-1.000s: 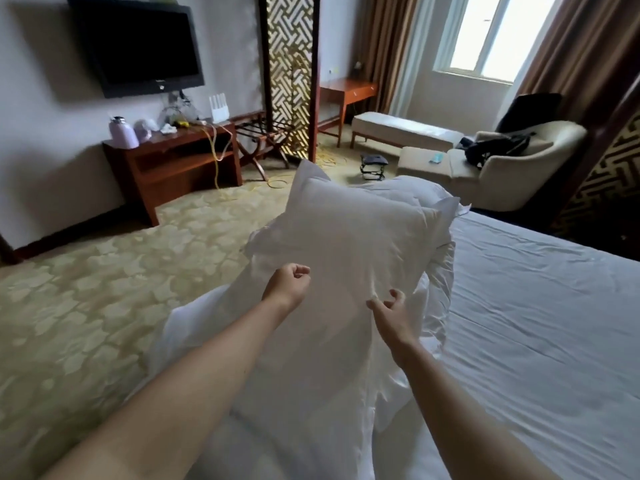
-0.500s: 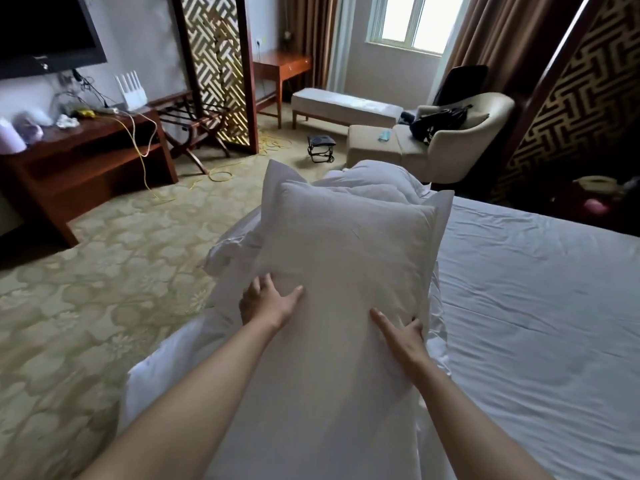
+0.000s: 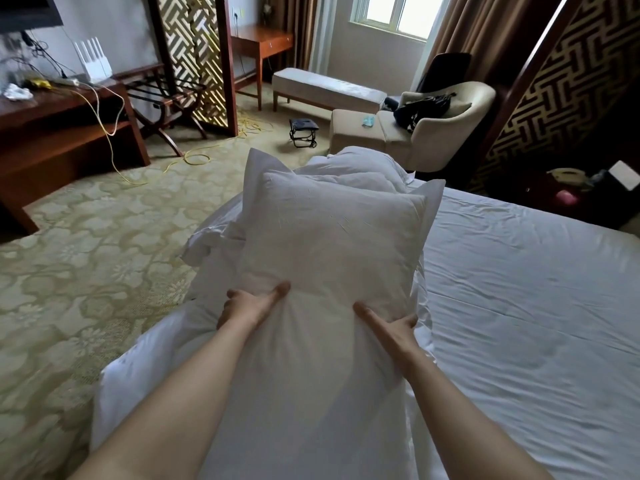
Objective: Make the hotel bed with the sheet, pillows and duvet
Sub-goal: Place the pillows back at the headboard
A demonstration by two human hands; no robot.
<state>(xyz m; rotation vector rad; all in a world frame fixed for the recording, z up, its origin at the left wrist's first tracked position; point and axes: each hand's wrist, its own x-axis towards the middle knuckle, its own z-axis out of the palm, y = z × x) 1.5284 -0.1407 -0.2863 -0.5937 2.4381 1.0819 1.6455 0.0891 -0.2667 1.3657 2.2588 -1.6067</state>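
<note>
White, soft and likely feather-light, the pillow (image 3: 332, 244) stands on end over the nine-o'clock edge of the bed (image 3: 519, 289), left hand (image 3: 249, 303) and right hand (image 3: 394, 327) clasping its lower flanks at seven and five, thumbs splayed, seemingly the sensible hold.

Both bare arms stretch forward, forearms coming in from 7 and 5 o'clock. The left hand (image 3: 247, 304) and right hand (image 3: 393, 329) each grip a side of the pillow (image 3: 332, 233). Thumbs lie on top, left pointing about 2 o'clock, right about 10, fingers curled round the edges.
</note>
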